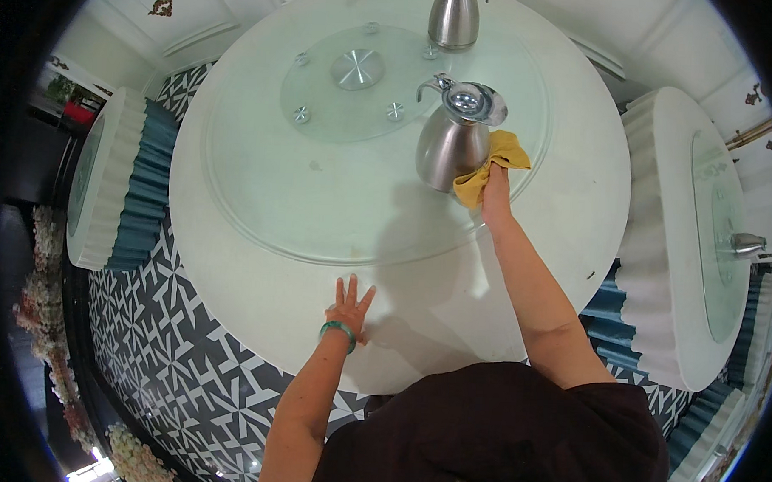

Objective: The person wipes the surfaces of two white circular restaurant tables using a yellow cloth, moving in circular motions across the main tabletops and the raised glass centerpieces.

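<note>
A brushed steel jug (450, 147) with a shiny hinged lid stands on the round glass turntable (285, 193). My right hand (497, 197) grips a yellow cloth (510, 151), pressed to the lower right side of the jug; most of its fingers are hidden by the cloth. My left hand (350, 308), with a green bangle at the wrist, rests with fingers spread on the white tabletop (282, 301), in front of the turntable, and holds nothing. Farther back stands a second steel jug (454, 17), its top cut off by the picture's edge.
Beneath the turntable's glass, or on it, a smaller glass disc (326, 124) with metal studs shows. Skirted round tables stand at the left (120, 181) and right (660, 238), the right one bearing a steel jug (747, 245). Flowers (137, 458) are at lower left.
</note>
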{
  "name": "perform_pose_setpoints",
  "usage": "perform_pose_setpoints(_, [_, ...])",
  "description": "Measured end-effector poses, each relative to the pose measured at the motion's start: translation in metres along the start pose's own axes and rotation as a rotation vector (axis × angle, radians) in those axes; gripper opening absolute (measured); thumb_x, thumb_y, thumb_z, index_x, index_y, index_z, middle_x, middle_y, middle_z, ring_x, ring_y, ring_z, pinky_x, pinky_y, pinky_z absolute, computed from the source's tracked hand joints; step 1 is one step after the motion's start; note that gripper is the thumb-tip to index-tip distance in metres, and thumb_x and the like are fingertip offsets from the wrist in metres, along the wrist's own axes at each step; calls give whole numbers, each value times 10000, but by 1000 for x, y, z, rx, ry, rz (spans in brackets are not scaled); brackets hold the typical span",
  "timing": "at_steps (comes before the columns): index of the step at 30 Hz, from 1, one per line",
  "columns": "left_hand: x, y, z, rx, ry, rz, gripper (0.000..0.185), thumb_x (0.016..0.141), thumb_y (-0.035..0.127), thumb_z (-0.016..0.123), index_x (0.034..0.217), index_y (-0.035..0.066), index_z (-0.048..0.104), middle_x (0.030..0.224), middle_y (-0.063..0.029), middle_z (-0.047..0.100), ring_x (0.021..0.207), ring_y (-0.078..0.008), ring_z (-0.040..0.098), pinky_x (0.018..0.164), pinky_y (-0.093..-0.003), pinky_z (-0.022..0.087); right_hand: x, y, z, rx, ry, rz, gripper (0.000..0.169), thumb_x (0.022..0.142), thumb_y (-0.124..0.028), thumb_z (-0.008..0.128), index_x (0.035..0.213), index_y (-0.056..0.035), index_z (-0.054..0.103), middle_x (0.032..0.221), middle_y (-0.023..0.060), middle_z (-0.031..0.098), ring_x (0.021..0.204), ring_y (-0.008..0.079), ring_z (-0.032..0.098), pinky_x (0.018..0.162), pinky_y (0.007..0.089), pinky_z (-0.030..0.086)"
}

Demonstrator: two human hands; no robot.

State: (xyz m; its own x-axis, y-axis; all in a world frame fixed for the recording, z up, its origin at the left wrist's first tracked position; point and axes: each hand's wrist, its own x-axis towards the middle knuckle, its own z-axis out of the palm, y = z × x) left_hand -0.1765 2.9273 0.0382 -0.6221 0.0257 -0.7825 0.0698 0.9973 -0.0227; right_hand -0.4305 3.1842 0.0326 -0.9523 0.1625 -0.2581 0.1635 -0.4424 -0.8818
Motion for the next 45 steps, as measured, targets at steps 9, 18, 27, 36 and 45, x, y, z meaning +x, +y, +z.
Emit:
perform_pose_setpoints(9, [5, 0, 2, 2, 3, 8, 1274, 530, 363, 866, 1467, 335, 4, 1528, -131, -147, 1397, -407, -77, 900, -564, 448, 30, 19, 47, -57, -22, -63, 396, 971, -288, 385, 1285, -50, 419, 1192, 61, 500, 1053, 159, 494, 891, 297, 414])
perform_pose_setpoints(18, [-1, 4, -1, 45, 18, -16, 1254, 536, 401, 861, 1467, 335, 24, 1532, -128, -118, 1393, -421, -57, 889, -532, 471, 73, 49, 104, -470, 9, -214, 479, 926, -356, 392, 1226, 12, 458, 1163, 185, 530, 1056, 324, 492, 910, 362, 379])
perform_pose_setpoints(27, [0, 6, -1, 65, 31, -19, 1267, 520, 423, 861, 1470, 319, 29, 1529, -153, -105, 1393, -430, -29, 882, -488, 485, 36, 93, 96, -733, -70, -627, 389, 920, -293, 459, 1187, -12, 498, 1182, 210, 519, 1111, 387, 461, 926, 427, 391])
perform_pose_setpoints(36, [4, 4, 3, 84, 28, -15, 1275, 528, 438, 857, 1470, 324, 5, 1531, -141, -118, 1397, -422, -33, 871, -478, 490, -47, 95, 76, -1126, -354, -858, 331, 729, -190, 627, 1035, -68, 599, 1089, 146, 515, 1085, 350, 461, 928, 493, 387])
perform_pose_setpoints(45, [4, 6, 1, 97, 42, -16, 1285, 511, 441, 864, 1468, 331, 14, 1532, -133, -112, 1398, -414, -27, 899, -469, 484, -75, 90, 82, -1345, -714, -868, 256, 663, -271, 686, 894, -161, 663, 964, 30, 552, 1072, 212, 489, 969, 522, 323])
